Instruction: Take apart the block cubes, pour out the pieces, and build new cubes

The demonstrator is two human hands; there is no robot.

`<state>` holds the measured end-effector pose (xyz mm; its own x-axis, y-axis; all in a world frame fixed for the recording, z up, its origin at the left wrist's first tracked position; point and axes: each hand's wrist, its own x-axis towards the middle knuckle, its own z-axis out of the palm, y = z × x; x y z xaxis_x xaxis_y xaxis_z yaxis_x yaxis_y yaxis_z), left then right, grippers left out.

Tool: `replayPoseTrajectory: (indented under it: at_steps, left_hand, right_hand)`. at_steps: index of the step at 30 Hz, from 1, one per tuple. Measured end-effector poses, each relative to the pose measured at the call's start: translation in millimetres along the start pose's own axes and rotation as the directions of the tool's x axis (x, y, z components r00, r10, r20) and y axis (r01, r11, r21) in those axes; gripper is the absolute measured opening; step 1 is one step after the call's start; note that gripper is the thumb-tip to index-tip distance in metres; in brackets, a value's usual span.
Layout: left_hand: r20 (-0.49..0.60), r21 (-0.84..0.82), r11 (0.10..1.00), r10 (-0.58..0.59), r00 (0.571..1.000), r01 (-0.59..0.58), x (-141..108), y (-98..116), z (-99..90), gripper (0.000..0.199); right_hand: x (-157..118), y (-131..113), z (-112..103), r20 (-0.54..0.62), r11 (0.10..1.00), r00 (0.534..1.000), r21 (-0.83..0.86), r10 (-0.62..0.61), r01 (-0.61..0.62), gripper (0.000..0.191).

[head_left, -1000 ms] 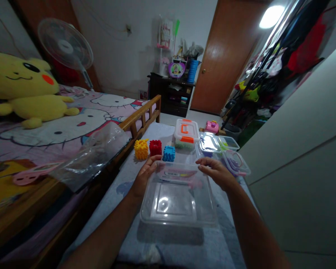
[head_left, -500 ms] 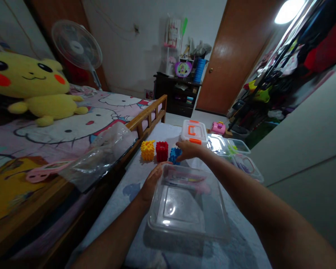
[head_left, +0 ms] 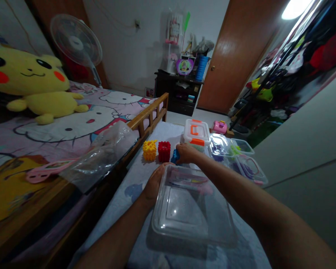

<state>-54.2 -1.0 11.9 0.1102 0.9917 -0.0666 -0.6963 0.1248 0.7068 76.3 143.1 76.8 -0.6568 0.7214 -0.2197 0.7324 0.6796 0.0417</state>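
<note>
A clear plastic box (head_left: 184, 209) is in front of me on the pale cloth. My left hand (head_left: 156, 178) grips its far left corner. Beyond the box, my right hand (head_left: 186, 152) has its fingers around a blue block cube (head_left: 174, 155), which is partly hidden behind them. To the left of that cube, a red block cube (head_left: 164, 151) and a yellow block cube (head_left: 149, 150) stand in a row. Pinkish shapes show through the clear box near its far side.
A lidded box with orange latches (head_left: 196, 132) stands behind my right hand. Clear containers (head_left: 250, 168) lie to the right. A wooden bed rail (head_left: 148, 112) runs along the left, with a plastic bag (head_left: 100, 157) over it. A yellow plush (head_left: 42, 86) sits on the bed.
My right hand has closed further around the blue block cube and covers more of it. The left hand stays at the clear box. The whole view has shifted slightly.
</note>
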Motion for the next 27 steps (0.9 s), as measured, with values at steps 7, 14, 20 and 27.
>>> replayPoseTrajectory:
  at_steps: [7,14,20,27]
  left_hand:
    - [0.006,-0.001,1.000,-0.002,1.000,0.002,0.7,1.3,0.3,0.037]
    - [0.039,0.000,1.000,0.018,0.999,-0.018,1.8,0.9,-0.6,0.035]
    - [0.059,-0.017,1.000,0.019,0.998,-0.018,3.1,-1.6,-4.0,0.036]
    - [0.046,0.002,1.000,0.021,0.999,-0.021,3.1,-1.3,-4.2,0.036]
  right_hand:
    - [1.1,2.0,-1.6,-0.010,1.000,1.000,0.002,-0.005,0.005,0.053]
    - [1.8,1.3,-4.8,-0.002,1.000,1.000,-0.018,-0.006,0.006,0.054]
    - [2.6,1.0,-4.4,0.007,1.000,1.000,-0.028,-0.004,0.005,0.056]
    - [-1.7,2.2,-11.0,0.013,1.000,1.000,-0.009,0.018,-0.018,0.051]
